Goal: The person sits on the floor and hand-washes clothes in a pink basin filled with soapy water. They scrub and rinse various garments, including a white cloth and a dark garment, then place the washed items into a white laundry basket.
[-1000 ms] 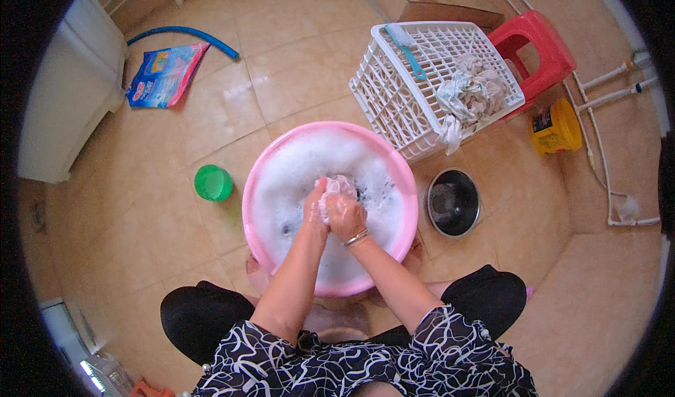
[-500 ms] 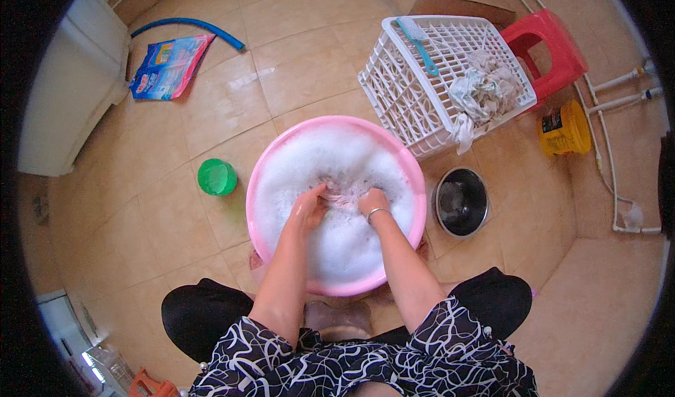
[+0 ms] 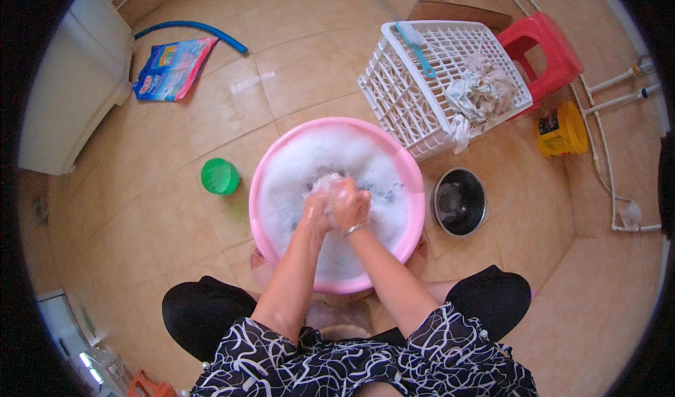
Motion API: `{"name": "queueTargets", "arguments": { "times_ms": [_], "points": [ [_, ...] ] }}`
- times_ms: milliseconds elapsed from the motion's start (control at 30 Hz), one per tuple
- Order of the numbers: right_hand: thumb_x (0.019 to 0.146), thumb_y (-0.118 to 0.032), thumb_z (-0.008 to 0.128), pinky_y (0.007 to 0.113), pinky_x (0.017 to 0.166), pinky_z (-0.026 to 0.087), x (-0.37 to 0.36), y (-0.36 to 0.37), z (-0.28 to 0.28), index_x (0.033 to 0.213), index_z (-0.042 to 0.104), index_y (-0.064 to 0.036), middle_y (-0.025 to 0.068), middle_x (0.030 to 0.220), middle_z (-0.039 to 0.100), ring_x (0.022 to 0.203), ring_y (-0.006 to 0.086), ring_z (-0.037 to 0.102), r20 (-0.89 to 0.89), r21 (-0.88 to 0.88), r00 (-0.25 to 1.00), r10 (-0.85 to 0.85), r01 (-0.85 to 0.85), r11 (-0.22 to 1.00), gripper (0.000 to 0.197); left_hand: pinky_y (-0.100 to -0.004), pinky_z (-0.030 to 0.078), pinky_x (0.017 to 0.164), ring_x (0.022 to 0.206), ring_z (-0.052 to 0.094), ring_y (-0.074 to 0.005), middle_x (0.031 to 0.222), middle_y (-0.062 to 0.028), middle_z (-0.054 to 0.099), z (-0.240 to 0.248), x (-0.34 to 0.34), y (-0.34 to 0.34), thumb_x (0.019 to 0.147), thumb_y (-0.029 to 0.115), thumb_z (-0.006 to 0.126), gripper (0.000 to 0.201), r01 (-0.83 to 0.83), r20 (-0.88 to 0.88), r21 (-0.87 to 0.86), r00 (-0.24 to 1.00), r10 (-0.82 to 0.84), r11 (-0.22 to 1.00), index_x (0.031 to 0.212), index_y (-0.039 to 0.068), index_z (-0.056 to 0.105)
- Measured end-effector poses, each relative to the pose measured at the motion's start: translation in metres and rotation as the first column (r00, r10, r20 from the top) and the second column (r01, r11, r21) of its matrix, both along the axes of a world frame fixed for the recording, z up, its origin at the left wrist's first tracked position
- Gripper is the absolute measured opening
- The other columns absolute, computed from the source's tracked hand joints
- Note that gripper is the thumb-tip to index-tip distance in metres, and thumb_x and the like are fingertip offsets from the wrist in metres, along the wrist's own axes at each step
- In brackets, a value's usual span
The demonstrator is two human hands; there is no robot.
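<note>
A round pink basin [image 3: 416, 214] stands between my legs, filled with white suds [image 3: 302, 151]. Over its middle my hands are pressed together round a wet, pale pinkish cloth [image 3: 326, 183] covered in foam. My left hand [image 3: 319, 213] is closed on the cloth's left side. Against it, my right hand [image 3: 351, 204] is balled into a fist on the same cloth, a bracelet [image 3: 355, 229] on its wrist. Most of the cloth is hidden by fingers and foam.
Left of the basin stands a green cup [image 3: 220, 177]; to its right, a dark metal bowl [image 3: 459, 201]. An upturned white basket [image 3: 402, 91] bears a brush [image 3: 416, 49] and crumpled cloths [image 3: 481, 93]. Beyond are a red stool [image 3: 562, 58], yellow bucket [image 3: 562, 131], detergent bag [image 3: 172, 70] and blue hose [image 3: 190, 26].
My hands, apart in the suds before, have come together, the right one moving left. The cloth is now bunched between them, and dark gaps in the foam have shifted.
</note>
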State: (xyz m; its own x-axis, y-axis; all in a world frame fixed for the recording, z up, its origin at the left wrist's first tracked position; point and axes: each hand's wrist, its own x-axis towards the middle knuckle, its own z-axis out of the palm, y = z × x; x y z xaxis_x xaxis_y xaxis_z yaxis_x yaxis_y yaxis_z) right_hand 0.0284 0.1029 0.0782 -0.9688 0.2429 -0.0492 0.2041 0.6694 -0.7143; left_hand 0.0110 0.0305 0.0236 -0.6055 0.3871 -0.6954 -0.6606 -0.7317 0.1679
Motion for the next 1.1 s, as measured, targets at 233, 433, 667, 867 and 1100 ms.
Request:
{"name": "queueTargets", "arguments": {
  "times_ms": [233,433,667,867,1100],
  "points": [
    [0.073,-0.043,0.058,0.039,0.07,0.043,-0.012,0.027,-0.016,0.095,0.047,-0.0055,0.0183,0.077,0.058,0.075,0.0359,0.056,-0.006,-0.327,0.986,0.165,-0.158,0.932,0.045,-0.0381,0.045,0.07,0.081,0.054,-0.0245,0.091,-0.0099,0.054,0.018,-0.01,-0.001,0.085,0.026,0.045,0.027,-0.068,-0.188,-0.286,0.982,0.013,0.956,0.098,0.003,0.049],
    [0.073,-0.038,0.056,0.035,0.071,0.044,-0.035,0.094,-0.053,0.086,0.059,-0.0033,0.0133,0.087,0.061,0.081,0.0255,0.058,0.416,0.002,0.892,-0.177,0.194,0.981,0.038,-0.0354,0.039,0.079,0.097,0.046,-0.0203,0.107,-0.0094,0.05,0.002,0.002,-0.001,0.085,0.043,0.042,0.047,0.222,-0.268,-0.662,0.822,-0.503,0.716,0.108,0.002,0.045],
    [0.078,-0.021,0.044,0.041,0.075,0.042,-0.005,0.098,-0.108,0.09,0.054,-0.0065,0.023,0.093,0.056,0.087,0.0341,0.055,0.585,0.326,0.809,-0.057,-0.17,0.93,0.021,-0.0366,0.041,0.077,0.085,0.057,-0.0324,0.082,-0.0239,0.059,-0.005,-0.001,-0.02,0.079,0.05,0.042,0.06,0.326,0.147,-0.942,0.613,-0.776,0.078,0.082,-0.008,0.059],
    [0.073,-0.019,0.051,0.044,0.07,0.042,-0.017,0.037,-0.028,0.09,0.047,-0.0038,0.0226,0.083,0.056,0.081,0.0385,0.054,0.192,-0.181,0.98,-0.048,0.084,0.98,0.023,-0.0395,0.044,0.072,0.073,0.058,-0.0332,0.076,-0.0205,0.06,0.008,-0.019,-0.017,0.083,0.048,0.037,0.059,0.212,0.082,-0.972,0.702,-0.708,0.098,0.074,-0.005,0.06],
    [0.07,-0.019,0.058,0.038,0.062,0.045,0.014,-0.025,0.043,0.078,0.054,-0.0061,0.0156,0.071,0.058,0.068,0.0314,0.057,-0.136,-0.114,0.953,0.272,-0.288,0.951,0.016,-0.0331,0.046,0.062,0.067,0.055,-0.0196,0.075,-0.0058,0.057,-0.007,-0.008,-0.018,0.085,0.036,0.042,0.032,0.183,-0.124,0.299,0.981,-0.152,0.937,0.08,0.008,0.054]
  ]
}}
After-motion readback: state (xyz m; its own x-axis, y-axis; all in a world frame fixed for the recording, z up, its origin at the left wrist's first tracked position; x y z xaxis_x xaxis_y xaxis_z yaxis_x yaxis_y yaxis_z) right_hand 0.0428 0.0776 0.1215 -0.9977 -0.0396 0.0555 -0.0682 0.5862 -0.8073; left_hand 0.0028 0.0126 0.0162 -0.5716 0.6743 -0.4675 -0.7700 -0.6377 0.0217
